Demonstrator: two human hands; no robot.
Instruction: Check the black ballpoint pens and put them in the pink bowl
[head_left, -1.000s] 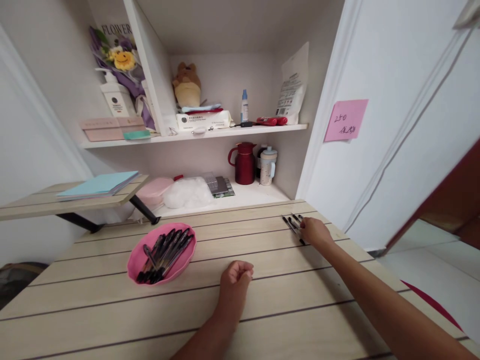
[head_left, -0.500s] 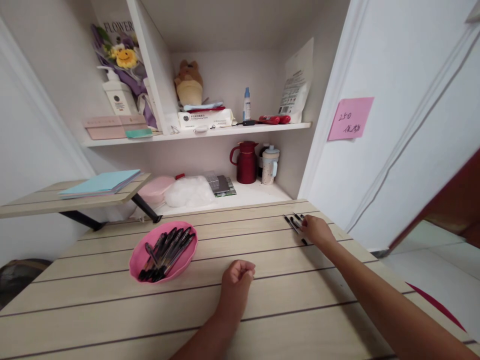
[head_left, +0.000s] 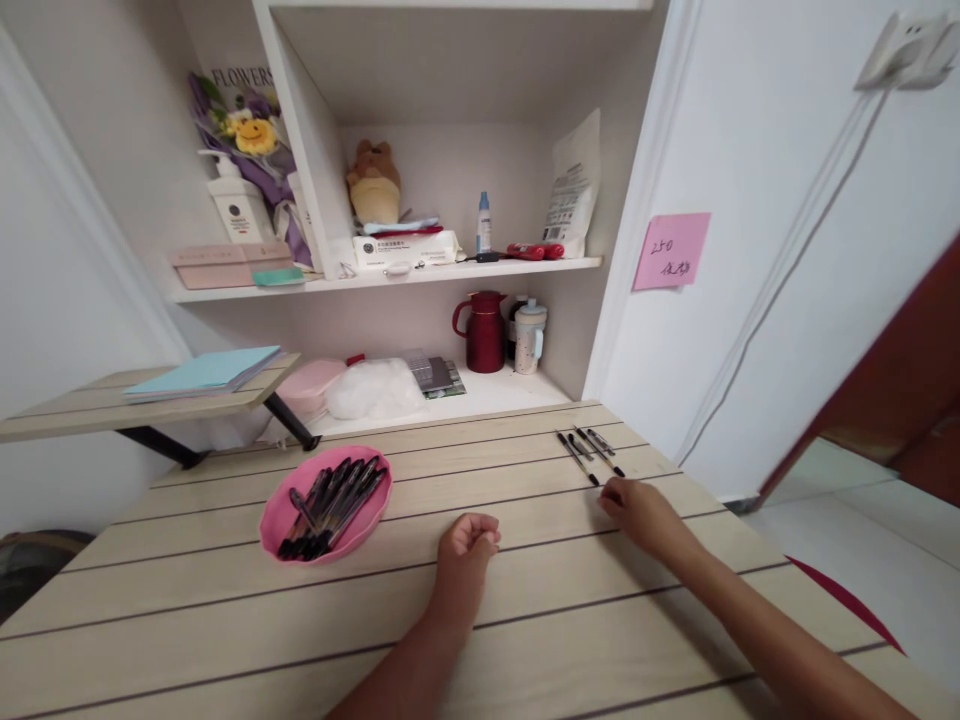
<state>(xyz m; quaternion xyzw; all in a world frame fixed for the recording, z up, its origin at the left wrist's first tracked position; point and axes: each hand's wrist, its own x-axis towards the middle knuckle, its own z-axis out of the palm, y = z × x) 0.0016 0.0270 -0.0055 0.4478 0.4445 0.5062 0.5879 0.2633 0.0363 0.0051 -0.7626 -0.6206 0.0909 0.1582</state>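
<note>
A pink dish [head_left: 279, 503] on the wooden table [head_left: 525, 620] holds several black pens [head_left: 332, 496]. Three more black pens [head_left: 589, 452] lie side by side near the table's far right. My right hand [head_left: 637, 507] rests just in front of those pens, fingers loosely curled, nothing seen in it, not touching them. In the middle of the table my left hand [head_left: 466, 548] lies as a closed fist with nothing visible in it.
Behind the table a white shelf unit [head_left: 450, 268] carries a red jug [head_left: 486, 330], a mug, a plush toy, bottles and a flower bouquet. A side board [head_left: 90, 405] at the left bears a blue folder. A pink note [head_left: 670, 250] hangs on the right wall.
My right hand has pulled back toward me off the three pens, which now lie uncovered on the table. The left fist has stayed put. The camera tilted slightly.
</note>
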